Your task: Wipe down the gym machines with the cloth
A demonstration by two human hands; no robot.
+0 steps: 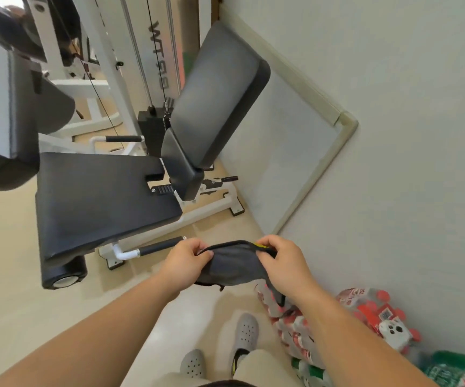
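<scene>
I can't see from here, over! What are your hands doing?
Both hands, left and right, gripping grey cloth. Not touching black seat pad yet. Nothing between them.

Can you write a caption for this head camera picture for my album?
Both hands, left hand and right hand, hold a dark grey cloth before the black padded seat.
</scene>
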